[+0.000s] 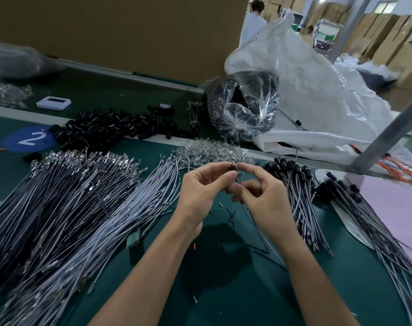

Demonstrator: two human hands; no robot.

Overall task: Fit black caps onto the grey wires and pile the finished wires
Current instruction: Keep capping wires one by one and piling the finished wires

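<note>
While raised above green mat (224, 283), left hand (200, 188) pinches black cap (232, 167) | right hand (262, 197) pinches grey wire (251, 221)

On the table (224, 267), a broad pile of bare wires (66, 208) lies left of the left hand (200, 187), with a heap of loose caps (110, 128) behind it. Capped wires (301, 198) lie right of the right hand (261, 194) (one cap (232, 167) is pinched between the two hands). Farther back, a tied bag (244, 107) sits against a big sack (318, 102).

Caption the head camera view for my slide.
Left hand and right hand fit a black cap onto a grey wire; finished wires piled at right.
</note>
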